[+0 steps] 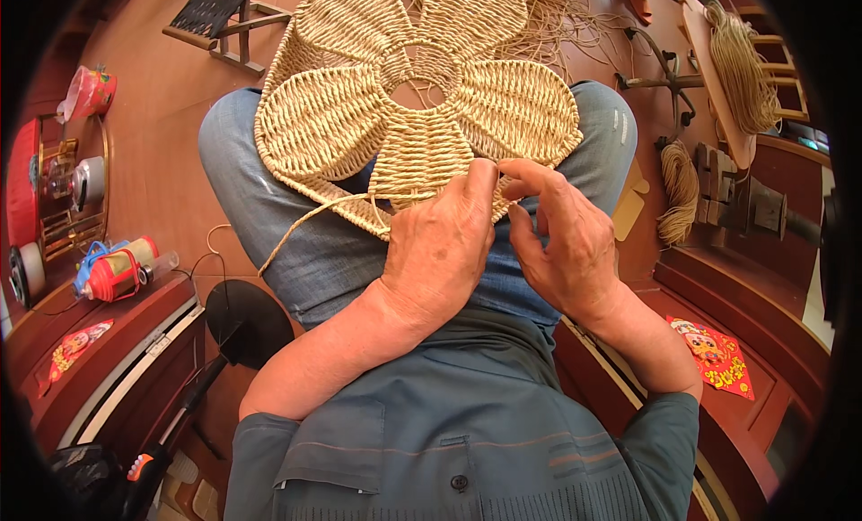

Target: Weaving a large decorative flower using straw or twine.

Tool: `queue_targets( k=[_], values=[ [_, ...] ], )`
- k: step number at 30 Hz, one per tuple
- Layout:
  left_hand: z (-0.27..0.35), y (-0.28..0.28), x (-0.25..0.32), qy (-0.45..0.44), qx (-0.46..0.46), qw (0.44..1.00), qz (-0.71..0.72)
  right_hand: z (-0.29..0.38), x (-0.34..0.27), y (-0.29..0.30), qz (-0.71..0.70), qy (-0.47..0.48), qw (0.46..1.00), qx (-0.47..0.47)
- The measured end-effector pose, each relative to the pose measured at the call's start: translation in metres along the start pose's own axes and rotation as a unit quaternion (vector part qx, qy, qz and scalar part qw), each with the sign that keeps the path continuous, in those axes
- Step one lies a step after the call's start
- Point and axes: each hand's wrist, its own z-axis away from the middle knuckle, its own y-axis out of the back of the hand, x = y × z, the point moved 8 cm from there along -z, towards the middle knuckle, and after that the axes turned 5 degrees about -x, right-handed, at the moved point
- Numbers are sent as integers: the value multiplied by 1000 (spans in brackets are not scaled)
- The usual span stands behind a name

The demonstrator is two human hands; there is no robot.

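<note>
A flower-shaped piece woven from straw-coloured cord (323, 117), with several petals around a round central hole, rests across my knees. My left hand (444, 238) lies over the near petal's edge, fingers bent and touching the weave; what its fingertips grip is hidden. My right hand (566, 231) is beside it, with index finger and thumb apart and the index fingertip near my left fingertips at the gap between two petals. Whether a strand lies between them cannot be made out. A loose cord end (296, 231) runs from the near petal over my left thigh.
Loose cords (566, 23) lie tangled on the floor beyond the weave. Cord bundles (679, 191) and a swivel chair base (673, 80) stand at right. A folding stool (236, 29) is at upper left, a black round-headed tool (246, 322) at lower left.
</note>
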Motion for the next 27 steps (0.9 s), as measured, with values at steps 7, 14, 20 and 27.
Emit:
queue_targets(
  k=[7,14,20,27],
  values=[
    [1,0,0,-7,3,1000,-5,-1,13,-22,-65,-54,994,-70],
    [3,3,2,-16,18,1000,5,-5,28,-35,-145,-123,965,-179],
    [5,11,-5,-1,6,999,35,-11,35,-42,-276,-170,923,-208],
    [4,32,-18,9,-28,996,90,-11,40,-52,-388,-233,856,-251]
  ],
)
